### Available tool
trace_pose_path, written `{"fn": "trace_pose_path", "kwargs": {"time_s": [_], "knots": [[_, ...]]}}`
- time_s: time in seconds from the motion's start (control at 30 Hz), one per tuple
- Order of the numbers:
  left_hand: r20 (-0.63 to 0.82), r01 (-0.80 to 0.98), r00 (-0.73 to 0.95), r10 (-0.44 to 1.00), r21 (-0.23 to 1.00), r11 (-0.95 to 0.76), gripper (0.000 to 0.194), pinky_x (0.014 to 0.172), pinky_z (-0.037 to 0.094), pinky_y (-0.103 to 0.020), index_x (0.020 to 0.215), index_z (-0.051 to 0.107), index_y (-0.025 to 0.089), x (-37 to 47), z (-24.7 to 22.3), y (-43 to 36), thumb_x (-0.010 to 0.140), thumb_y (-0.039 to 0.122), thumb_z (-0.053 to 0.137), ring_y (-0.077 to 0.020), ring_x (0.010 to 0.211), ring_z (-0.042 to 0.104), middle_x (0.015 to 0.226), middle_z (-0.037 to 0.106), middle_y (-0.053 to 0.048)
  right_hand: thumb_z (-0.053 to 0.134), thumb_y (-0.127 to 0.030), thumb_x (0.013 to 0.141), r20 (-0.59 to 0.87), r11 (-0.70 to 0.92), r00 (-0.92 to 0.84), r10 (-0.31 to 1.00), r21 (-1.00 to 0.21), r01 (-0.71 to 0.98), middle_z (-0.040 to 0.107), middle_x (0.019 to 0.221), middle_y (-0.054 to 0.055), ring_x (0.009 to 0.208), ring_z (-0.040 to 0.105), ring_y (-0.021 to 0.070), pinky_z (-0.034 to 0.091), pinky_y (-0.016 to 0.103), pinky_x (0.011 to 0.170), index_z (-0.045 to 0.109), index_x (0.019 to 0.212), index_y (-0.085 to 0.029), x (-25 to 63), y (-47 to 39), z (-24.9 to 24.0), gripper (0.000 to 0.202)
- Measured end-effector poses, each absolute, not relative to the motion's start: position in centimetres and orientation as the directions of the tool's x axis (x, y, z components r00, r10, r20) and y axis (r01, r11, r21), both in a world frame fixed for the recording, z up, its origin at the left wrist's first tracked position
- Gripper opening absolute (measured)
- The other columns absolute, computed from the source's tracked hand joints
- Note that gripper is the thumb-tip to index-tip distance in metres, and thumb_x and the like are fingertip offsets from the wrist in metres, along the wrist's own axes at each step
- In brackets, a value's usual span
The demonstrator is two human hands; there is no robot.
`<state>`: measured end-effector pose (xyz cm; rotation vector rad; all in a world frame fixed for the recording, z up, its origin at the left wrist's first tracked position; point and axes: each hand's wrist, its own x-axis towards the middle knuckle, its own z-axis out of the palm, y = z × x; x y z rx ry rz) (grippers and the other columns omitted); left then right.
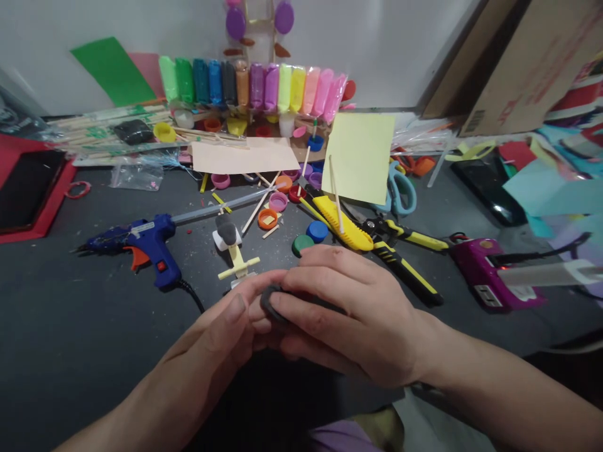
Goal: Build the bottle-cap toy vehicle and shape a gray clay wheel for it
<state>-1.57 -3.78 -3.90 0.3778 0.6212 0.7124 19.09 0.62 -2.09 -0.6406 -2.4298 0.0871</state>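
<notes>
A piece of dark grey clay (272, 302) lies between my two hands near the front middle of the table. My left hand (226, 329) is under it, palm up, with the clay resting on its fingers. From above, my right hand (339, 307) presses its fingers on the clay and covers part of it. Just beyond my hands is a small figure (238, 258) made of pale yellow sticks, with a dark grey lump on top and white pieces beside it.
A blue glue gun (151, 245) lies left. A yellow cutter (342, 223), pliers (407, 270), blue scissors (400, 191) and a purple power strip (490, 273) lie right. Clay packets (257, 88), coloured caps (277, 201) and paper sheets (360, 157) are behind.
</notes>
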Motion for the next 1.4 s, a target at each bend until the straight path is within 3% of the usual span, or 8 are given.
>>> {"fn": "trace_pose_path", "kwargs": {"time_s": [0.1,0.2,0.4,0.57,0.7,0.8,1.1,1.4], "knots": [[-0.361,-0.531,0.589,0.724,0.503,0.682,0.046,0.112,0.043,-0.041,0.128,0.074,0.031,-1.0,-3.8,-3.5,0.095,0.059,0.061,-0.0296,0.131,0.062,0.128,0.077,-0.005,0.060,-0.033,0.102,0.556,0.871,-0.680,0.479,-0.200,0.450,0.077,0.093,0.006,0.087,0.069,0.0204,0.059,0.036,0.090,0.071,0.100,-0.012,19.1,0.5,-2.3,0.024],[-0.329,-0.565,0.592,0.736,0.482,0.670,0.048,0.113,0.042,-0.044,0.128,0.074,0.031,-0.7,-3.6,-3.2,0.095,0.062,0.058,-0.0298,0.127,0.065,0.127,0.078,-0.006,0.060,-0.031,0.102,0.566,0.862,-0.667,0.485,-0.181,0.474,0.077,0.094,0.006,0.087,0.068,0.0200,0.059,0.037,0.092,0.070,0.102,-0.011,19.0,0.4,-2.5,0.023],[-0.318,-0.555,0.629,0.709,0.456,0.696,0.047,0.111,0.044,-0.039,0.127,0.075,0.032,-0.9,-3.6,-2.9,0.091,0.062,0.065,-0.0269,0.126,0.066,0.122,0.080,-0.002,0.060,-0.028,0.101,0.561,0.846,-0.662,0.497,-0.144,0.513,0.077,0.099,0.004,0.091,0.069,0.0199,0.058,0.036,0.097,0.070,0.105,-0.014,18.9,0.1,-2.8,0.017],[-0.325,-0.575,0.588,0.740,0.475,0.666,0.046,0.106,0.049,-0.034,0.124,0.077,0.030,-0.7,-3.5,-2.9,0.092,0.060,0.064,-0.0243,0.118,0.070,0.115,0.082,-0.002,0.058,-0.025,0.101,0.553,0.837,-0.664,0.503,-0.119,0.534,0.077,0.098,0.004,0.091,0.068,0.0199,0.060,0.035,0.089,0.070,0.103,-0.017,18.8,0.1,-3.0,0.015],[-0.363,-0.590,0.541,0.758,0.479,0.650,0.028,0.098,0.055,-0.024,0.118,0.080,0.024,-0.6,-3.2,-2.9,0.098,0.035,0.063,-0.0175,0.106,0.074,0.114,0.082,-0.003,0.060,-0.025,0.101,0.564,0.846,-0.666,0.488,-0.116,0.521,0.078,0.100,0.004,0.091,0.067,0.0200,0.059,0.034,0.089,0.070,0.105,-0.015,18.7,0.2,-2.9,0.015],[-0.405,-0.583,0.505,0.762,0.491,0.647,0.029,0.095,0.057,-0.020,0.119,0.079,0.022,-0.7,-3.1,-2.8,0.098,0.017,0.060,-0.0139,0.102,0.074,0.116,0.081,-0.004,0.062,-0.019,0.098,0.585,0.855,-0.661,0.471,-0.119,0.504,0.078,0.098,0.003,0.090,0.069,0.0189,0.059,0.033,0.090,0.071,0.104,-0.015,18.7,0.3,-2.6,0.011],[-0.390,-0.593,0.500,0.774,0.497,0.634,0.031,0.093,0.059,-0.020,0.118,0.079,0.023,-0.7,-3.3,-2.5,0.101,0.016,0.054,-0.0128,0.095,0.076,0.110,0.083,-0.004,0.062,-0.016,0.097,0.589,0.866,-0.660,0.466,-0.152,0.476,0.078,0.109,0.007,0.095,0.071,0.0192,0.062,0.035,0.087,0.069,0.104,-0.013,19.1,0.3,-2.6,0.010],[-0.392,-0.562,0.525,0.756,0.507,0.654,0.033,0.089,0.059,-0.021,0.122,0.078,0.023,-0.4,-2.9,-2.5,0.103,0.019,0.052,-0.0178,0.103,0.076,0.115,0.082,-0.006,0.061,-0.027,0.100,0.573,0.853,-0.669,0.473,-0.107,0.511,0.075,0.104,0.008,0.096,0.067,0.0199,0.059,0.030,0.092,0.073,0.103,-0.013,19.0,0.3,-2.2,0.018]]}}
